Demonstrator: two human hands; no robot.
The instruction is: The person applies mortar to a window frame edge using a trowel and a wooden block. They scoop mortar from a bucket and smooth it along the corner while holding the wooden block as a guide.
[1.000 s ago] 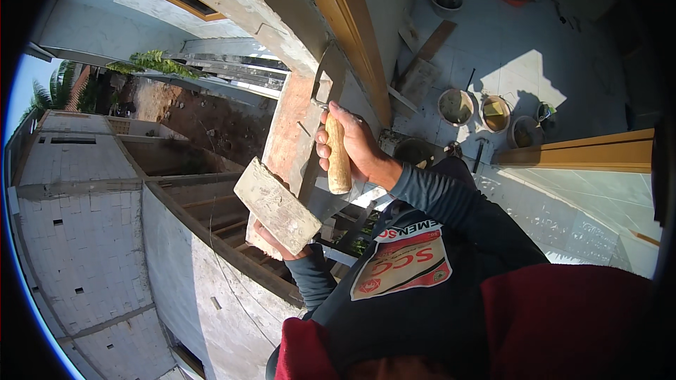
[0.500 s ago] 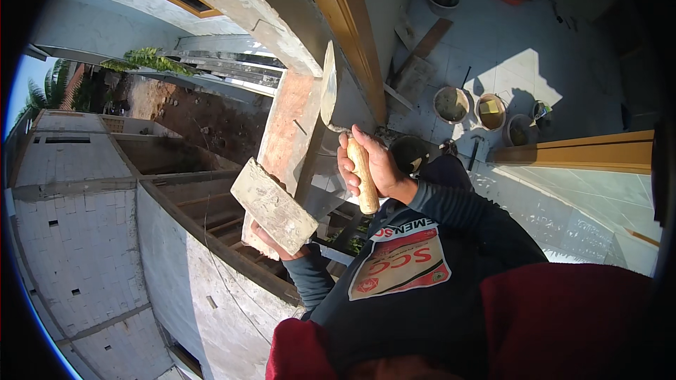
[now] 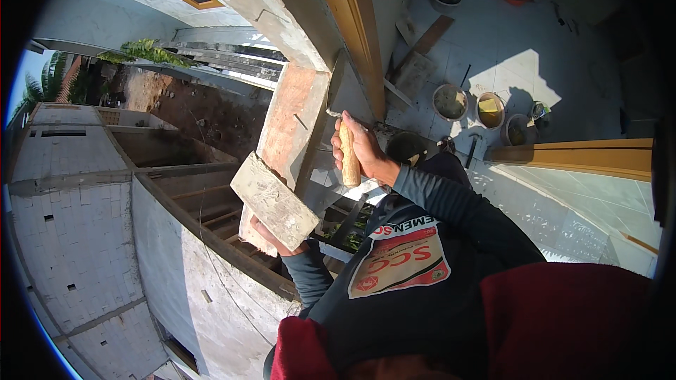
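Observation:
My right hand is wrapped round the wooden handle of a trowel. Its thin metal neck leads up to a blade that now lies in shadow against the narrow wall face beside the wooden frame; the blade's outline is hard to make out. My left hand grips a rectangular board crusted with grey mortar from beneath, so most of its fingers are hidden. The board is tilted over the lower part of the ledge, whose top shows bare reddish patches and a nail-like piece sticking out.
A wooden frame rises beside the rough wall edge. Down on the tiled floor to the right stand several buckets, one holding grey mix, one with a yellow sponge. A hammer lies near them. Left of the ledge is a drop with beams.
My right hand has moved slightly left, turning the trowel so its blade, lit before, now lies in shadow against the wall face. The board in my left hand has hardly moved.

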